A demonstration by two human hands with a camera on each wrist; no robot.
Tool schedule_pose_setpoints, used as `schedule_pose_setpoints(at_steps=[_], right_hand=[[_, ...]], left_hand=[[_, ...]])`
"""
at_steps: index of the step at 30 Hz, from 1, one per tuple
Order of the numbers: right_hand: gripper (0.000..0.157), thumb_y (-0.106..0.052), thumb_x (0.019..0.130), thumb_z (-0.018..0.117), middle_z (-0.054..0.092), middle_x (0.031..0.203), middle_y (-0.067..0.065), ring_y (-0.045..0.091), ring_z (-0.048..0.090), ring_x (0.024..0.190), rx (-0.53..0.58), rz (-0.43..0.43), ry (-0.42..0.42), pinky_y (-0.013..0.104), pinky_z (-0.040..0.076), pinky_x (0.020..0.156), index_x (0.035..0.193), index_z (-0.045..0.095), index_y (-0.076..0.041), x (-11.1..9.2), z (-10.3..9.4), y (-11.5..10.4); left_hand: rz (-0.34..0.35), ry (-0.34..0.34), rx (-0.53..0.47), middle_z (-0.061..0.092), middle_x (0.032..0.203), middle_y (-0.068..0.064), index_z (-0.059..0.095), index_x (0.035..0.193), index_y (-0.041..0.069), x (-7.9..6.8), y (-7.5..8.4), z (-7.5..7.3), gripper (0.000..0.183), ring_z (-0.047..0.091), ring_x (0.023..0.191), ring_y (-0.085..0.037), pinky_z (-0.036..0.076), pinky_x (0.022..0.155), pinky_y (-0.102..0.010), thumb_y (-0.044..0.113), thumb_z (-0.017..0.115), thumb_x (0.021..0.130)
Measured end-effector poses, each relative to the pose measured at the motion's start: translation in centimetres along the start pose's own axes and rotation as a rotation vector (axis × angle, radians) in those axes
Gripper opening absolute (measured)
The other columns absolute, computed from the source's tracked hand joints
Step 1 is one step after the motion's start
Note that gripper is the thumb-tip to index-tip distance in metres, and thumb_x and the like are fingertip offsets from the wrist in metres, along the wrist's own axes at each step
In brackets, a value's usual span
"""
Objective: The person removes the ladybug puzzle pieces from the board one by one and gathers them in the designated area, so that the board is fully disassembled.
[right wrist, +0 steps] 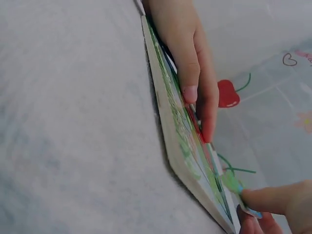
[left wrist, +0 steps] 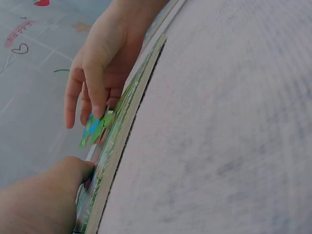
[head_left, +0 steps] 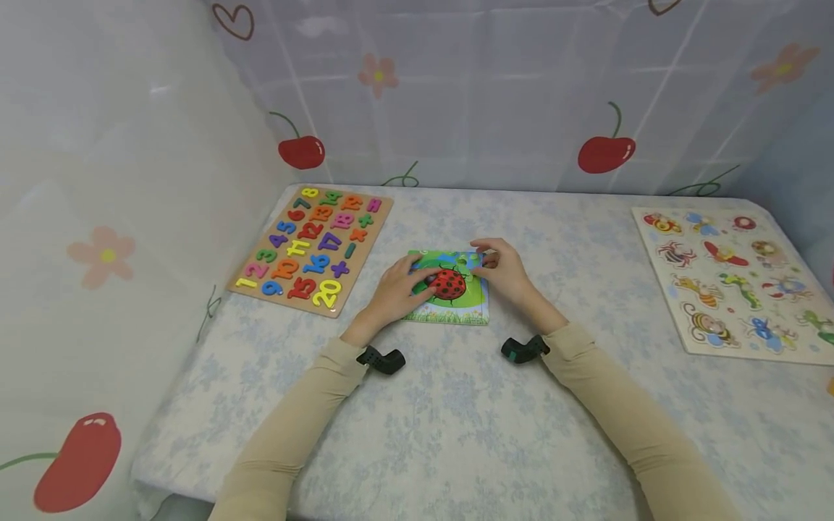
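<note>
A small ladybug jigsaw puzzle in a flat wooden tray lies mid-table in the head view. My left hand rests over its left side, with extended thumb and fingers touching the ladybug picture. At the upper right corner, my right hand pinches a green and blue jigsaw piece between thumb and fingers. Both wrist views show that piece tilted up from the puzzle surface. Whether its lower edge touches the tray cannot be told.
A wooden number board with colourful digits lies to the left. On the right is a larger insect puzzle board. A patterned cloth covers the table, and a cherry-print curtain hangs behind it.
</note>
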State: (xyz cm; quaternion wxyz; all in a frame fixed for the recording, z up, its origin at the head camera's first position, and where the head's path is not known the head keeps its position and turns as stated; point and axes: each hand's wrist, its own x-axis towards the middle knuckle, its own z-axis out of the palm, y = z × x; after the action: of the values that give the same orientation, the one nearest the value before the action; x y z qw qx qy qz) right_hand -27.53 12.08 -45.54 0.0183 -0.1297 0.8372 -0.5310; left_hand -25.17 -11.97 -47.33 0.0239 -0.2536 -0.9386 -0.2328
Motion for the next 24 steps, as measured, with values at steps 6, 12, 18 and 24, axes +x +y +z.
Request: schedule_pose_setpoints(at_steps=[6, 12, 18, 24], right_hand=[[0.042, 0.001, 0.087, 0.063, 0.052, 0.127, 0.015, 0.005, 0.055, 0.089, 0.171, 0.172, 0.137, 0.014, 0.049, 0.069, 0.128, 0.056, -0.003, -0.1, -1.3, 0.2], [0.042, 0.000, 0.089, 0.062, 0.050, 0.128, 0.016, 0.006, 0.054, 0.093, 0.125, 0.207, 0.167, 0.012, 0.049, 0.071, 0.130, 0.054, -0.001, -0.8, -3.9, 0.7], [0.042, -0.002, 0.090, 0.061, 0.052, 0.123, 0.010, -0.001, 0.053, 0.091, 0.073, 0.195, 0.170, 0.009, 0.049, 0.071, 0.131, 0.051, 0.002, -2.6, -7.5, 1.6], [0.045, -0.006, 0.091, 0.061, 0.050, 0.106, -0.016, -0.010, 0.052, 0.086, 0.011, 0.215, 0.240, 0.006, 0.047, 0.070, 0.133, 0.049, 0.004, -4.6, -11.7, 3.0]], left_hand=[[-0.004, -0.010, -0.002, 0.033, 0.152, -0.014, 0.054, 0.136, 0.027, 0.1, 0.2, 0.1, 0.043, 0.030, 0.141, -0.033, 0.027, 0.112, -0.057, 0.039, 0.055, 0.095], [-0.012, 0.000, -0.016, 0.033, 0.151, -0.014, 0.055, 0.135, 0.027, 0.1, 0.3, -0.1, 0.042, 0.030, 0.141, -0.033, 0.026, 0.113, -0.057, 0.038, 0.056, 0.095], [-0.014, 0.008, -0.038, 0.034, 0.151, -0.015, 0.056, 0.134, 0.025, 0.0, 0.3, -0.2, 0.041, 0.030, 0.141, -0.033, 0.025, 0.113, -0.058, 0.037, 0.056, 0.095], [-0.014, 0.003, -0.040, 0.033, 0.151, -0.014, 0.055, 0.136, 0.026, -0.1, 0.2, -0.2, 0.042, 0.029, 0.141, -0.032, 0.024, 0.114, -0.057, 0.037, 0.056, 0.095]])
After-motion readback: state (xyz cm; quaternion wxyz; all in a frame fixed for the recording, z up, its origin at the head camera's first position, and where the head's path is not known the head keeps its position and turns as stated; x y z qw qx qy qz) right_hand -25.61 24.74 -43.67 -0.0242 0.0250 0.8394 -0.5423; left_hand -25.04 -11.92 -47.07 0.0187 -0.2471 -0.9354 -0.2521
